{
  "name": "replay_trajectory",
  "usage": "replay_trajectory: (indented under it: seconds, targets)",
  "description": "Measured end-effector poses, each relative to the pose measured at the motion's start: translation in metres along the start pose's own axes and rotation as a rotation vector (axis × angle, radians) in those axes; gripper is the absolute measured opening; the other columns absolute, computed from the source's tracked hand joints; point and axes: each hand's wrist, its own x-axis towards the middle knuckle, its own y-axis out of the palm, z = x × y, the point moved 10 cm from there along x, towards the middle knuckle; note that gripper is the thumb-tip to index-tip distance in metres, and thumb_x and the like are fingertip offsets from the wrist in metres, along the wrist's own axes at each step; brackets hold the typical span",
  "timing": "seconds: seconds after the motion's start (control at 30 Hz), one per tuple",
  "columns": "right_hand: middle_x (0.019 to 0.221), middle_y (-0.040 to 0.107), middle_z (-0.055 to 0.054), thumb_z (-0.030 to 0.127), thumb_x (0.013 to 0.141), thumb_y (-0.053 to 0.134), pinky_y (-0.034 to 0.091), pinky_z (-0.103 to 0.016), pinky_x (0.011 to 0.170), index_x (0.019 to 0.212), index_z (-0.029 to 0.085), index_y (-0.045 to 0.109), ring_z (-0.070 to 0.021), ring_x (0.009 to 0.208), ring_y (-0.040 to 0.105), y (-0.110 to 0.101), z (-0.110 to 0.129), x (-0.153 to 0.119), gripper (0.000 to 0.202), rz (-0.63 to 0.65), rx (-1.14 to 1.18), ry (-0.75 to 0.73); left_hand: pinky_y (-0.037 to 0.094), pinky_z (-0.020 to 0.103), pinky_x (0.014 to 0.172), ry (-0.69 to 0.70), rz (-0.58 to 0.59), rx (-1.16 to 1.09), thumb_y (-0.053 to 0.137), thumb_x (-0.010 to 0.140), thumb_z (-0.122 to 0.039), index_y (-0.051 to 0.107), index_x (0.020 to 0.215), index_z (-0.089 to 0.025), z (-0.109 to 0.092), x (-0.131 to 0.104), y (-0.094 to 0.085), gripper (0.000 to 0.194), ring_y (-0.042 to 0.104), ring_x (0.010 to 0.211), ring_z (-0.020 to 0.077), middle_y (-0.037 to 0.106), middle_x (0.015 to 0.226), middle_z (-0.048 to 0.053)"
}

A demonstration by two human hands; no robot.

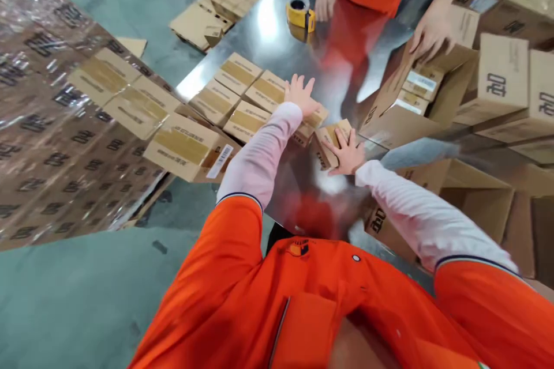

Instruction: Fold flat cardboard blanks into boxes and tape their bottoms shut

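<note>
My left hand (302, 95) lies with spread fingers over the right end of a group of small taped cartons (266, 91) on the shiny metal table (242, 40). Just right of that group, my right hand (347, 153) rests on the side of one small carton (328, 143), fingers apart. This carton sits slightly turned. Part of the carton under my left hand is hidden by the palm.
Across the table a person's hand (433, 31) touches an open box (400, 121) holding small cartons. Another open box (467, 196) stands at the right. A yellow tape dispenser (300, 14) lies at the far side. Wrapped stacked cartons (64, 127) rise at the left.
</note>
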Motion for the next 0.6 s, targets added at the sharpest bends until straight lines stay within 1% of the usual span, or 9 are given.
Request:
replay_trajectory:
  seconds: [0.07,0.13,0.23,0.3,0.33,0.4,0.5,0.53,0.6]
  targets:
    - [0.18,0.007,-0.012,0.064,0.07,0.09,0.036,-0.085,0.103,0.169,0.039,0.037,-0.0661,0.153,0.004,0.007,-0.014,0.001,0.115,-0.069,0.028,0.112,-0.01,0.069,0.127,0.016,0.085,0.098,0.067,0.089,-0.058,0.03,0.172,-0.016,0.003,0.02,0.013,0.1,-0.003,0.164,0.0479,0.01,0.181,0.018]
    - [0.179,0.011,-0.01,0.064,0.078,0.084,0.043,-0.081,0.101,0.169,0.04,0.038,-0.0631,0.151,0.017,0.009,-0.041,-0.011,0.105,-0.103,0.039,0.227,-0.012,0.077,0.122,0.062,0.147,0.155,0.062,0.089,-0.069,0.035,0.17,-0.022,0.0,0.018,0.035,0.098,-0.008,0.163,0.0517,0.007,0.182,0.016]
    - [0.178,0.016,-0.011,0.058,0.08,0.084,0.045,-0.079,0.102,0.167,0.037,0.043,-0.0597,0.148,0.026,0.013,-0.081,-0.034,0.098,-0.045,0.048,0.289,-0.012,0.083,0.118,0.282,0.262,0.227,0.069,0.081,-0.075,0.044,0.166,-0.026,-0.019,-0.02,0.07,0.101,-0.01,0.162,0.0546,0.009,0.181,0.015]
    - [0.177,0.017,-0.014,0.052,0.074,0.089,0.038,-0.079,0.111,0.165,0.031,0.047,-0.0584,0.152,0.023,0.017,-0.095,-0.043,0.103,-0.022,0.08,0.229,-0.011,0.082,0.119,0.513,0.342,0.252,0.077,0.074,-0.074,0.043,0.166,-0.028,-0.037,-0.06,0.086,0.109,-0.008,0.162,0.055,0.009,0.182,0.015]
    - [0.177,0.016,-0.016,0.051,0.071,0.091,0.035,-0.076,0.116,0.165,0.027,0.047,-0.0569,0.154,0.021,0.018,-0.101,-0.047,0.107,-0.033,0.115,0.201,-0.011,0.082,0.119,0.578,0.355,0.256,0.08,0.071,-0.073,0.039,0.168,-0.028,-0.041,-0.079,0.09,0.114,-0.007,0.162,0.0557,0.006,0.182,0.015]
    - [0.177,0.009,-0.021,0.051,0.065,0.095,0.031,-0.068,0.124,0.166,0.02,0.046,-0.0528,0.158,0.021,0.022,-0.114,-0.05,0.117,-0.076,0.217,0.191,-0.006,0.086,0.117,0.513,0.336,0.248,0.084,0.066,-0.073,0.029,0.172,-0.027,-0.032,-0.104,0.091,0.128,-0.01,0.16,0.0598,-0.002,0.181,0.018]
    - [0.176,0.0,-0.023,0.054,0.058,0.099,0.032,-0.059,0.127,0.164,0.017,0.048,-0.048,0.161,0.017,0.031,-0.127,-0.051,0.124,-0.125,0.356,0.214,0.009,0.089,0.115,0.192,0.348,0.224,0.093,0.056,-0.07,0.021,0.174,-0.028,0.005,-0.124,0.092,0.144,-0.018,0.156,0.0655,-0.013,0.18,0.02]
    - [0.176,-0.001,-0.023,0.054,0.057,0.099,0.032,-0.057,0.127,0.163,0.018,0.049,-0.047,0.162,0.016,0.034,-0.129,-0.051,0.123,-0.125,0.378,0.221,0.014,0.088,0.115,0.148,0.364,0.212,0.096,0.055,-0.065,0.021,0.174,-0.029,0.012,-0.129,0.093,0.145,-0.019,0.156,0.0656,-0.014,0.18,0.02]
    - [0.176,0.0,-0.021,0.052,0.058,0.099,0.034,-0.055,0.128,0.163,0.019,0.049,-0.0451,0.163,0.017,0.038,-0.131,-0.047,0.121,-0.114,0.39,0.24,0.019,0.084,0.118,0.195,0.387,0.171,0.099,0.054,-0.055,0.027,0.173,-0.029,0.011,-0.133,0.093,0.142,-0.021,0.156,0.0644,-0.012,0.18,0.019]
